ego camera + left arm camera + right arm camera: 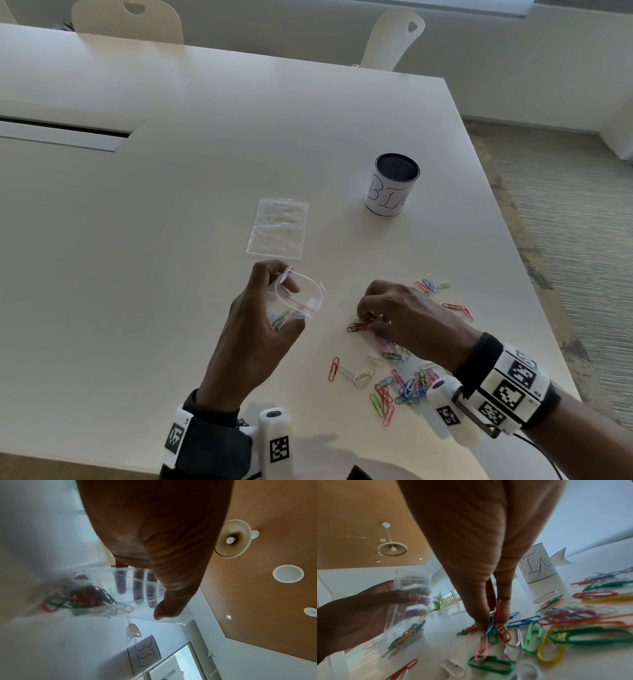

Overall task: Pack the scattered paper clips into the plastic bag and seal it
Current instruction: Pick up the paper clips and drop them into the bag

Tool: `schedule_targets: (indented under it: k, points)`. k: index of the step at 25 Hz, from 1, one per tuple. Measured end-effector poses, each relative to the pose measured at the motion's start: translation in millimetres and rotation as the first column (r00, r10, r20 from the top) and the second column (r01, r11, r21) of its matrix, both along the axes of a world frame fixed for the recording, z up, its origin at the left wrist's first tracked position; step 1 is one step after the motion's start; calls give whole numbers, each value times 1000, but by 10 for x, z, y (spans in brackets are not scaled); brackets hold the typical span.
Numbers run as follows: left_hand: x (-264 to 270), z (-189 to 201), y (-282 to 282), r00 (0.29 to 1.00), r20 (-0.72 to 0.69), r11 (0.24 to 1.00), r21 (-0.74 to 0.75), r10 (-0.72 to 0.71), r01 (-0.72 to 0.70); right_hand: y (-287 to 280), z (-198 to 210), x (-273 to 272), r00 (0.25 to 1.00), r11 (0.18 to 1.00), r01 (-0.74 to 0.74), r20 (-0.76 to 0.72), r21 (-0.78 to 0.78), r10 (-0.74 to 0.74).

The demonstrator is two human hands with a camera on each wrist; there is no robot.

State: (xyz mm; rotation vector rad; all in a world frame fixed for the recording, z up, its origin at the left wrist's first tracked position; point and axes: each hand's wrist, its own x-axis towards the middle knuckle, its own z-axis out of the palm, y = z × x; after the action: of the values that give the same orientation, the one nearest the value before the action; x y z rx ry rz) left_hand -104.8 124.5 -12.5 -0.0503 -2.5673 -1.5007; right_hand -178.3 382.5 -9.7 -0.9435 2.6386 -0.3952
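My left hand (260, 318) holds a small clear zip bag (301, 301) upright above the white table (171, 205), thumb and fingers keeping its red-lined mouth open. Several coloured paper clips (82, 599) lie in the bag's bottom (407, 638). To the right, my right hand (387, 315) reaches down to the table and its fingertips (481, 620) pinch a small bunch of clips (494, 616). Many more loose clips (397, 383) are scattered under and around that hand, reaching towards the table's right edge (435, 286).
A second, flat clear bag (279, 228) lies on the table beyond my left hand. A mesh cup labelled BIN (392, 185) stands further right. Two pale chairs (394, 37) stand at the far side. The table's right edge runs close to the clips.
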Motion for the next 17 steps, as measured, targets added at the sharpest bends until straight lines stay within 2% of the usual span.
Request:
schedule_targets:
  k: [7, 10, 17]
  points:
    - [-1, -3, -7, 1000, -4, 1000, 3, -2, 2, -37, 28, -90, 997, 997, 73, 1, -3, -73]
    - [7, -8, -16, 1000, -4, 1000, 9, -3, 3, -29, -6, -117, 994, 992, 111, 9, -57, -110]
    - [10, -28, -49, 1000, 1, 1000, 13, 1, -1, 33, 207, -153, 942, 906, 292, 255, -306, -218]
